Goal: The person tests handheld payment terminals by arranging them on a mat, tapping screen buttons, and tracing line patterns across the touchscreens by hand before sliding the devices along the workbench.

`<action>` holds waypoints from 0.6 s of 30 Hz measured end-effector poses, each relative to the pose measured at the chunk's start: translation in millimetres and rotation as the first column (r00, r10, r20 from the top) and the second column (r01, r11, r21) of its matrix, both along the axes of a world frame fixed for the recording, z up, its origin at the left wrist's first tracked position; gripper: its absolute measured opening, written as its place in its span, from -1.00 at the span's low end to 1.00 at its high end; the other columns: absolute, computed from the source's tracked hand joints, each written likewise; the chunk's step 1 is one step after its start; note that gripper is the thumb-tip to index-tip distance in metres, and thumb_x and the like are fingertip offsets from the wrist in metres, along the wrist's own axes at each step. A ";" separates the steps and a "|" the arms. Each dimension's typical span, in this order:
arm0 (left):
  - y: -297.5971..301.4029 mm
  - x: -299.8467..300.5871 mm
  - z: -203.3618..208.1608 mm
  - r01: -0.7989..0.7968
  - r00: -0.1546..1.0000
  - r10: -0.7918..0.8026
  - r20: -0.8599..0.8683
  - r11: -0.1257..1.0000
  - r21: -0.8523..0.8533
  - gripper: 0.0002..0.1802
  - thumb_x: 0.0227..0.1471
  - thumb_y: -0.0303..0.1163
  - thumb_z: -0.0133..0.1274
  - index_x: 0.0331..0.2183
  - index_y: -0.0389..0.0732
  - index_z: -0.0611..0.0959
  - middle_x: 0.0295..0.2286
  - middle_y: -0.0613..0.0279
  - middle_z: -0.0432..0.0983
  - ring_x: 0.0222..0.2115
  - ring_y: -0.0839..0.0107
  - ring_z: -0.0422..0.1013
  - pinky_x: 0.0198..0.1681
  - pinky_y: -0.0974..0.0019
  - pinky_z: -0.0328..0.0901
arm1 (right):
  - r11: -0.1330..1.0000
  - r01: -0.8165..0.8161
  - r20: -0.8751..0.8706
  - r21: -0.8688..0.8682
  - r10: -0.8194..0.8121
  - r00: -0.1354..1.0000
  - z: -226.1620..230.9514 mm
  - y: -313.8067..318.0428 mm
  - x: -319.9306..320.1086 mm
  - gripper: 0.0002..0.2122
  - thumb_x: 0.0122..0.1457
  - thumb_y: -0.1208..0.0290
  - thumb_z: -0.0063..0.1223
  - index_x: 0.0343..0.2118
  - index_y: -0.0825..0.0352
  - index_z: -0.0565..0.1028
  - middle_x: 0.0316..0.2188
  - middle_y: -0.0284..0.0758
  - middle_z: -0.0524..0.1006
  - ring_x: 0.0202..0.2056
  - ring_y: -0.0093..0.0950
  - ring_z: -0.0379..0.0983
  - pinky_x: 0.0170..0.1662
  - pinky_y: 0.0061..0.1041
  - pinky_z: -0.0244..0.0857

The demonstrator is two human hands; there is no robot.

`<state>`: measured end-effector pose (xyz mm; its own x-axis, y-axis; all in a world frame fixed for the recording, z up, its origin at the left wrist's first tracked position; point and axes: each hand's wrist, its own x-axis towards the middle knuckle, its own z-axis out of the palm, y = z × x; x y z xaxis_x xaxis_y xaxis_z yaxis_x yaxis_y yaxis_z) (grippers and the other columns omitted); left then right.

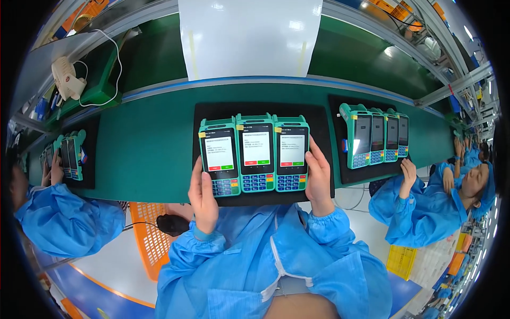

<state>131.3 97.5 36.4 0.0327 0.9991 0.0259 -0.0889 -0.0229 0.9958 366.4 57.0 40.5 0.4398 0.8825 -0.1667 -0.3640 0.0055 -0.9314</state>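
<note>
Three green card payment terminals stand in a row on a black mat (321, 121) in front of me, pressed side by side. The left terminal (220, 151), middle terminal (256, 151) and right terminal (292, 149) all have lit screens with text above a red and a green button, and blue keypads below. Small yellow tags sit at their upper left corners. My left hand (203, 199) grips the left terminal's outer side, thumb along its edge. Against the outer side of the right terminal, my right hand (319, 178) is closed in the same way, squeezing the row between both hands.
To the right, more terminals (376, 135) with darker screens rest on another mat, beside a co-worker's hand (408, 178). At left, another co-worker's hand (56, 169) touches terminals (71, 154). An orange crate (146, 234) stands below the green bench (143, 138).
</note>
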 end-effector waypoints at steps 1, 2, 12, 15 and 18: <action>0.2 -1.0 -0.6 0.004 1.000 -0.004 -0.001 1.000 -0.017 -0.50 0.29 -0.31 -0.24 0.14 -0.42 0.26 -0.03 0.08 0.38 -0.04 0.45 0.32 0.06 0.40 0.19 | 1.000 -0.022 -0.032 -0.002 0.022 0.999 -0.6 0.8 1.8 -0.54 0.26 0.56 -0.21 0.24 0.40 0.14 0.09 -0.16 0.38 0.08 -0.41 0.35 0.11 -0.49 0.26; -0.3 -0.1 -1.0 0.009 1.000 -0.009 -0.002 0.999 -0.034 -0.51 0.29 -0.32 -0.25 0.15 -0.42 0.25 -0.01 0.07 0.36 -0.03 0.46 0.30 0.07 0.40 0.18 | 1.000 -0.018 -0.029 -0.005 0.018 0.999 -2.2 0.3 4.0 -0.54 0.26 0.56 -0.21 0.24 0.40 0.14 0.09 -0.16 0.38 0.08 -0.41 0.35 0.11 -0.49 0.26; -26.0 61.3 10.6 0.310 0.525 0.285 -0.802 0.814 0.492 -0.73 -0.05 -0.42 0.13 -0.21 -0.11 0.70 0.15 -0.29 0.08 0.16 -0.23 -0.13 0.21 -0.06 -0.20 | 0.989 -0.126 -0.037 0.083 0.129 0.991 -10.4 -0.9 11.0 -0.35 0.03 0.75 -0.16 0.26 0.46 0.04 0.20 -0.13 0.22 0.22 -0.37 0.14 0.26 -0.41 0.01; -20.8 62.0 2.5 0.312 0.506 0.300 -0.809 0.811 0.495 -0.74 -0.04 -0.41 0.13 -0.22 -0.12 0.70 0.14 -0.35 0.07 0.16 -0.25 -0.15 0.20 -0.08 -0.21 | 0.989 -0.134 -0.044 0.065 0.137 0.990 -11.8 2.0 7.4 -0.36 0.03 0.75 -0.17 0.26 0.47 0.05 0.19 -0.12 0.22 0.22 -0.36 0.15 0.25 -0.41 0.02; -19.8 51.8 2.4 0.292 0.491 0.322 -0.810 0.815 0.500 -0.74 -0.06 -0.41 0.14 -0.23 -0.10 0.70 0.15 -0.26 0.08 0.13 -0.22 -0.13 0.18 -0.04 -0.14 | 0.987 -0.137 -0.047 0.081 0.141 0.989 -18.5 1.9 5.1 -0.36 0.04 0.74 -0.15 0.26 0.46 0.05 0.19 -0.10 0.22 0.21 -0.34 0.17 0.24 -0.41 0.06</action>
